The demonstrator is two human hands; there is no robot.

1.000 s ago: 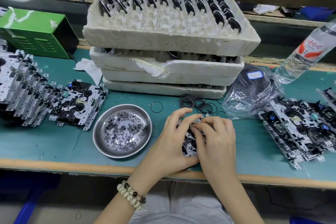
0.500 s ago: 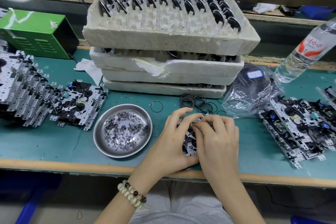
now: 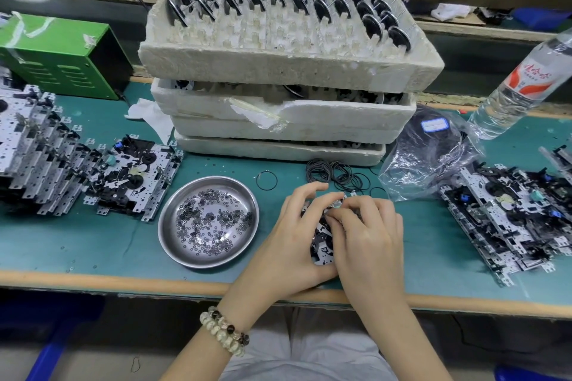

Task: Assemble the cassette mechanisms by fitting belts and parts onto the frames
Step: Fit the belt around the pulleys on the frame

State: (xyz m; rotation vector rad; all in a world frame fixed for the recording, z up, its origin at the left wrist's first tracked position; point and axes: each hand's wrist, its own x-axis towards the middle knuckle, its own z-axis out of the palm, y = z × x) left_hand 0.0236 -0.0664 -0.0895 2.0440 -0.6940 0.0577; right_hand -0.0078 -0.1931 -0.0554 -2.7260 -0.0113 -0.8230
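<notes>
A cassette mechanism frame (image 3: 322, 244) of silver metal with black parts lies on the green mat near the front edge, mostly hidden between my hands. My left hand (image 3: 291, 235) grips its left side, fingers curled over the top. My right hand (image 3: 368, 235) holds the right side, fingertips pinching at something small near the frame's upper part. Loose black rubber belts (image 3: 337, 175) lie in a heap just beyond my hands, one single belt (image 3: 266, 182) apart to the left. A steel dish (image 3: 209, 221) of small washers sits left of my hands.
Stacked foam trays (image 3: 278, 65) with black flywheels stand behind. Finished mechanisms (image 3: 133, 176) lie in rows at the left, more frames (image 3: 510, 216) at the right. A plastic bag (image 3: 430, 148), a water bottle (image 3: 520, 86) and a green metal box (image 3: 62, 52) are also on the bench.
Both hands stay on the frame; only the fingertips have shifted slightly at its upper part.
</notes>
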